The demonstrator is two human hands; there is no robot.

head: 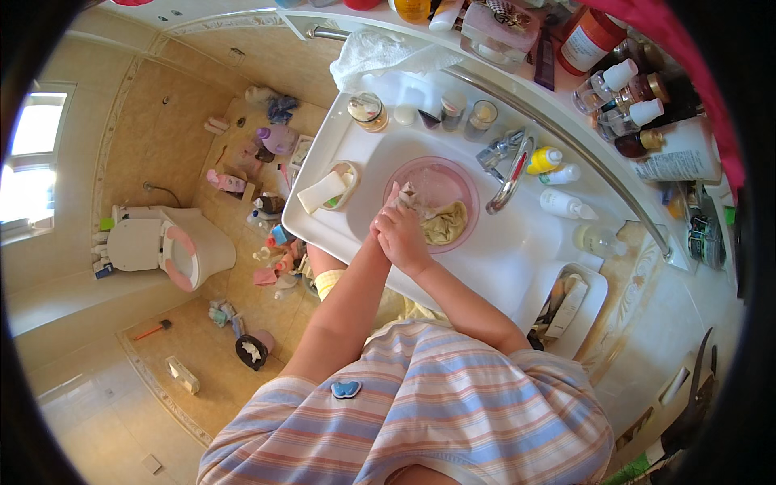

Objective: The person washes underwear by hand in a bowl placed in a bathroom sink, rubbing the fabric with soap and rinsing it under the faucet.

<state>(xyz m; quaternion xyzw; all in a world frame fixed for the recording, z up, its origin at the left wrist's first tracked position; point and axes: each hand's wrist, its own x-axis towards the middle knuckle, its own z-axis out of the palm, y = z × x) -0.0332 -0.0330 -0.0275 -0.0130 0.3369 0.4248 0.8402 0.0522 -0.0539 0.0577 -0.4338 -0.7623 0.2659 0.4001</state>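
At the near left rim of a pink plastic basin (470, 182), my two hands are pressed together. My left hand (387, 209) lies underneath, its fingers pointing into the basin against a bunched wet cloth (445, 224). Over it curls my right hand (401, 237), with the cloth coming out from beneath its fingers. The cloth looks greyish-white near my hands and yellow-green where it rests in the basin. Shallow water shows behind it. My palms and the cloth between them are hidden. The basin sits in the bowl of a white washbasin (503, 260).
A chrome faucet (512, 173) stands beyond the basin, near pump bottles (564, 204). Glass cups (481, 120) and a candle jar (367, 111) line the back. A soap dish (344, 182) sits left. A metal rail (545, 127) runs below the crowded shelf; a toilet (176, 245) is farther left.
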